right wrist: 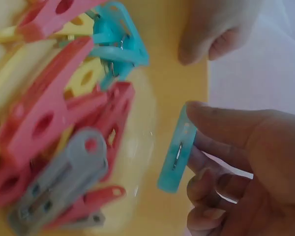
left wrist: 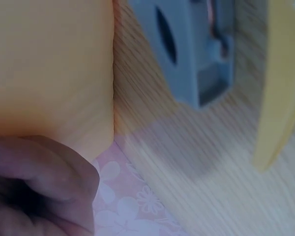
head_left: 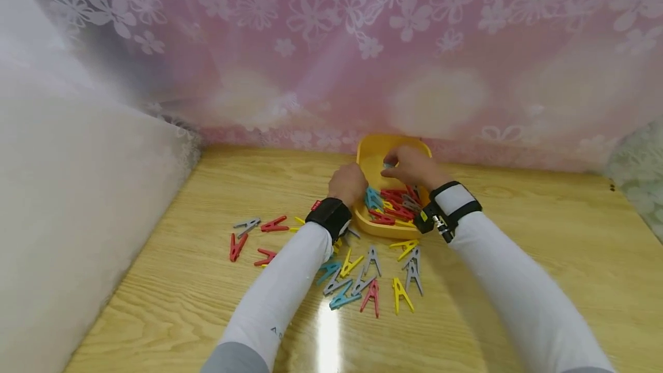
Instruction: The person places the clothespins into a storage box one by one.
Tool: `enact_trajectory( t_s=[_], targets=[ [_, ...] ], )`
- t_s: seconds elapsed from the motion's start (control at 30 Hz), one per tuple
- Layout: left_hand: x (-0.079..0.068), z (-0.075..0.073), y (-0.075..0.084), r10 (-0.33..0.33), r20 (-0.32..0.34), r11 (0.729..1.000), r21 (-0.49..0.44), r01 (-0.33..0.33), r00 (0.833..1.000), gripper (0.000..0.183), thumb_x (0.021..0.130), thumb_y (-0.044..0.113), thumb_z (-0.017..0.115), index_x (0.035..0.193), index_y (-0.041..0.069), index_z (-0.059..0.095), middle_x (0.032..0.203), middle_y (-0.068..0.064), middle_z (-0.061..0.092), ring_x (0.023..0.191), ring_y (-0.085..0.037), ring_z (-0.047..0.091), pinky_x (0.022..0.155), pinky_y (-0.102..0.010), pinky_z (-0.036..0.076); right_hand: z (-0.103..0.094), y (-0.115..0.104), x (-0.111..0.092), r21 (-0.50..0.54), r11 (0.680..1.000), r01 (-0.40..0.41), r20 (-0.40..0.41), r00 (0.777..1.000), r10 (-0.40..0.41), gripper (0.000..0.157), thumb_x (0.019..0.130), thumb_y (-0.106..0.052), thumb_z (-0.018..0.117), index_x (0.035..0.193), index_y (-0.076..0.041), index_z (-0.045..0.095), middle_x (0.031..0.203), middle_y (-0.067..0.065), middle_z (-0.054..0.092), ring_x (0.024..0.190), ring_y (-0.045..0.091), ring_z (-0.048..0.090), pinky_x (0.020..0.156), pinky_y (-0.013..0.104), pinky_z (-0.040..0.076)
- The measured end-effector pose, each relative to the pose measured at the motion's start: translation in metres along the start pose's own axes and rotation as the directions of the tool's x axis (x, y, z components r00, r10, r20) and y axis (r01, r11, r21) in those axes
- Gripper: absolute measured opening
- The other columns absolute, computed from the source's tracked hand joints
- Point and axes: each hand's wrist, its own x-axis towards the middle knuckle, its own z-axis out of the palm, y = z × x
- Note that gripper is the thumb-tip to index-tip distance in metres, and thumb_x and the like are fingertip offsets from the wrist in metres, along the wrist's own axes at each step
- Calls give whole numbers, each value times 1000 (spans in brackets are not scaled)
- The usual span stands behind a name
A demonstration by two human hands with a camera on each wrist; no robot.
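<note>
A yellow plastic basin (head_left: 370, 160) stands against the back curtain with red, grey, yellow and blue clothespins in its near half. At its left rim my left hand (head_left: 348, 183) grips the edge; the left wrist view has its curled fingers (left wrist: 49, 167) against the outer wall. Over the far part of the basin, my right hand (head_left: 411, 166) pinches a blue clothespin (right wrist: 177, 150) between thumb and fingers. Beside it in the right wrist view lie a grey clothespin (right wrist: 64, 177), a red clothespin (right wrist: 44, 108) and another blue clothespin (right wrist: 120, 46).
Loose clothespins lie on the wooden table (head_left: 171, 281) before and left of the basin, among them a yellow clothespin (head_left: 401, 295) and a red clothespin (head_left: 371, 298). A pink flowered curtain (head_left: 311, 73) hangs behind; a white wall (head_left: 77, 189) borders the left.
</note>
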Motion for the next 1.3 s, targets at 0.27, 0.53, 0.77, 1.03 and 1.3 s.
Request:
enact_trajectory(
  t_s=[0.27,0.53,0.77,1.03,1.3],
  targets=[
    [-1,0,0,-6,8,1000,14,6,1000,24,97,22,54,104,4,68,97,-9,67,83,-23,64,68,-35,53,10,0,10,-6,1000,-8,41,999,8,43,91,-20,65,123,9,56,118,24,59,109,37,55,94,48,42],
    [1,3,4,-2,-7,1000,17,2,1000,24,97,23,53,104,4,66,95,-10,66,82,-24,64,67,-36,53,0,5,-5,88,996,13,23,1000,-15,40,98,-25,54,124,6,57,120,22,59,98,36,58,88,48,45],
    [3,2,1,1,-14,1000,15,-1,1000,25,98,22,52,102,3,67,94,-10,66,82,-24,64,67,-36,53,-13,2,-36,127,991,48,-59,997,-40,36,99,-28,53,122,-2,61,118,16,60,99,31,57,86,47,45],
    [5,-1,-1,22,-17,1000,-6,-22,1000,25,98,20,51,101,2,67,94,-12,66,81,-25,63,67,-37,53,-7,6,-87,125,976,176,-199,969,-149,27,97,-25,57,115,-8,66,101,6,64,71,18,55,60,35,45],
    [7,2,0,4,2,1000,4,-4,1000,24,97,21,52,103,2,66,93,-11,65,81,-24,63,68,-35,53,32,17,-146,94,968,233,-131,967,-220,17,95,-24,60,107,-14,69,87,-9,60,68,9,49,56,27,42]
  ],
)
